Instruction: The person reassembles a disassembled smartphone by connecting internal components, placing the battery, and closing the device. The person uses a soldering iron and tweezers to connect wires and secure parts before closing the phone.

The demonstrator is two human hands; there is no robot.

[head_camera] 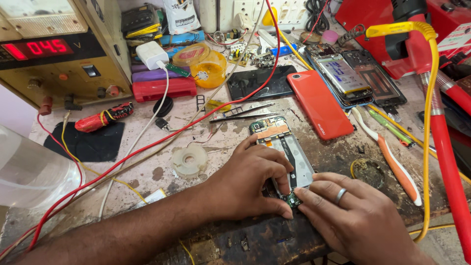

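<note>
The opened phone [284, 152] lay face down near the middle of the stained workbench [162, 172], its back cover off and its circuit boards and frame showing. The person's left hand [248, 184] rested over the phone's left edge, the fingers curled down on its lower part and the thumb stretched up along its side, so that the hand pressed on the phone rather than closed around it. The right hand [353, 216], with a ring [340, 195] on one finger, came in from the lower right; its fingertips [306, 196] met the phone's bottom end, right beside the left hand's fingertips, and whether they pinched any small part there could not be told. Just above the phone lay a pair of tweezers [243, 114], apart from it, and beyond them a dark phone screen [260, 82]. To the upper right of the opened phone sat a red phone back cover [319, 104], and farther right two more opened phones [360, 76] side by side. A white and orange toothbrush [392, 159] lay on the bench to the right of the hands, well apart from them. A white plastic reel [190, 160] sat just left of the left hand. A red wire [147, 147] ran across the bench from a power supply [59, 49] with a red display at the upper left.
</note>
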